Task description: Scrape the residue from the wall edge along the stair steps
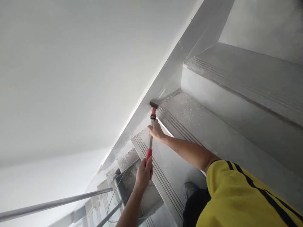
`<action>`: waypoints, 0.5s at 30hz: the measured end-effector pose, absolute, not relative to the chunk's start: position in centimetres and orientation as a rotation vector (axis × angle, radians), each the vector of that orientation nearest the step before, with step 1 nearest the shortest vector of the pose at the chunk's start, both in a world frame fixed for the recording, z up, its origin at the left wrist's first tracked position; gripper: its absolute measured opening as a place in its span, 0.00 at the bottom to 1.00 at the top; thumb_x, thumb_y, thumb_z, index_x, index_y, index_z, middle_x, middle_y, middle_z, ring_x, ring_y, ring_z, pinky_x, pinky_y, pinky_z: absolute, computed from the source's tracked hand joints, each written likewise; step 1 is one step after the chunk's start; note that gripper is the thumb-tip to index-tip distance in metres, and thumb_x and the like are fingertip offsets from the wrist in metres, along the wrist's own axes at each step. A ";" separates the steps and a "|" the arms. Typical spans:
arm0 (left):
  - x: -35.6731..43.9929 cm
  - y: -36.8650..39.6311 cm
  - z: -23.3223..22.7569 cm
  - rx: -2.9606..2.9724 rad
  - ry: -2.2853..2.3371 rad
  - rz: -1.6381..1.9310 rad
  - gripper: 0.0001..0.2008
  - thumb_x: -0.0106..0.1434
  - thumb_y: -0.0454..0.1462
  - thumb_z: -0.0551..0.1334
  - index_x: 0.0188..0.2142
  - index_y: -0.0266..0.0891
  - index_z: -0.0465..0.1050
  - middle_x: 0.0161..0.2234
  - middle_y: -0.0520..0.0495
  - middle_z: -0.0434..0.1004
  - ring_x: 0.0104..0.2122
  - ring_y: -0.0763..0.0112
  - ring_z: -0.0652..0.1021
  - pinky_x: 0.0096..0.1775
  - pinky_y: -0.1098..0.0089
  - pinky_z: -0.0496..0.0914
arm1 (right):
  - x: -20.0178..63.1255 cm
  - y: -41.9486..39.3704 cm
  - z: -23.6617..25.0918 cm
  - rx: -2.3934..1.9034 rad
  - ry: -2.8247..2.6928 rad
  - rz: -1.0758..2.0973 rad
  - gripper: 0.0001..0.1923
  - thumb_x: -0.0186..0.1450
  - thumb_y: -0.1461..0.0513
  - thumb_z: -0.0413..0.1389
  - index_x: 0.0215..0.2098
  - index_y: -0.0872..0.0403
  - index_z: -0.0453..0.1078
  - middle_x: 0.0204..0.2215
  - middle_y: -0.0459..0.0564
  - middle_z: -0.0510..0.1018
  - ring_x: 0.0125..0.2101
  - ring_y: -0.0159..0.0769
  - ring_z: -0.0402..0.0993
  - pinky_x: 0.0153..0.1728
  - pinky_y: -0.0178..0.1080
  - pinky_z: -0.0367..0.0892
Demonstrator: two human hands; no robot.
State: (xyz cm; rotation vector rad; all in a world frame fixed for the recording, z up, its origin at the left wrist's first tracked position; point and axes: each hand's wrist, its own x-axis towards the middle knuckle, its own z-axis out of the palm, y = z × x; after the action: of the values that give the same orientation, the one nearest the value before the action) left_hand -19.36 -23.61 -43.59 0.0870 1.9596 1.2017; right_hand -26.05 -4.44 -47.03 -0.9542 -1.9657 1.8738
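Observation:
A long-handled scraper (150, 142) runs up the middle of the view, with a metal shaft, a red grip and a red head ending in a dark, wide edge. That edge meets the grey skirting along the wall, just beside the nosing of a stair tread (201, 110). My right hand (156, 130) is closed round the shaft a little below the head. Lower down, my left hand (143, 173) wraps round the red grip. Pale flakes and dust lie on the tread near the scraper's head.
A white wall (71, 78) fills the left side, edged by sloping grey skirting (165, 78). More steps (236, 72) rise to the right. At lower left are a metal rail (56, 201), a thin cable and a lower flight. My shoe (190, 188) rests on a step.

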 end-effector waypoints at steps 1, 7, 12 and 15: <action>-19.5 -22.6 -43.2 0.102 1.970 1.197 0.26 0.57 0.60 0.54 0.31 0.38 0.61 0.16 0.59 0.57 0.11 0.82 0.58 0.13 0.78 0.51 | -26.0 -3.2 -46.7 -0.992 -1.943 1.843 0.12 0.58 0.66 0.52 0.37 0.53 0.53 0.19 0.43 0.66 0.17 0.32 0.66 0.16 0.32 0.59; -18.7 -17.2 -41.9 0.204 1.966 1.221 0.24 0.58 0.58 0.55 0.28 0.38 0.60 0.17 0.57 0.60 0.12 0.81 0.62 0.14 0.78 0.54 | -25.1 2.2 -44.4 -1.097 -1.674 1.854 0.14 0.53 0.66 0.55 0.32 0.52 0.53 0.16 0.38 0.61 0.15 0.28 0.62 0.16 0.30 0.55; -15.0 -21.0 -42.1 -0.055 1.951 1.205 0.25 0.57 0.60 0.52 0.29 0.39 0.58 0.17 0.58 0.59 0.11 0.82 0.59 0.13 0.78 0.52 | -23.9 -2.8 -44.5 -1.071 -2.042 1.896 0.16 0.51 0.67 0.55 0.31 0.50 0.50 0.18 0.40 0.63 0.16 0.30 0.62 0.15 0.31 0.56; -14.8 -22.0 -41.9 -0.039 1.903 1.224 0.26 0.57 0.60 0.53 0.29 0.39 0.57 0.18 0.58 0.60 0.11 0.82 0.60 0.13 0.78 0.52 | -23.9 -4.0 -44.6 -1.057 -2.079 1.917 0.16 0.52 0.66 0.54 0.32 0.50 0.50 0.19 0.41 0.65 0.17 0.31 0.63 0.16 0.32 0.59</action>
State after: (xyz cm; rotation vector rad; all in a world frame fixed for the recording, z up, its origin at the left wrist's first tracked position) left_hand -14.77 -22.02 -41.95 -0.0394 1.9027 1.2236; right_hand -23.93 -3.96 -44.62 -1.0565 -2.0788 1.9166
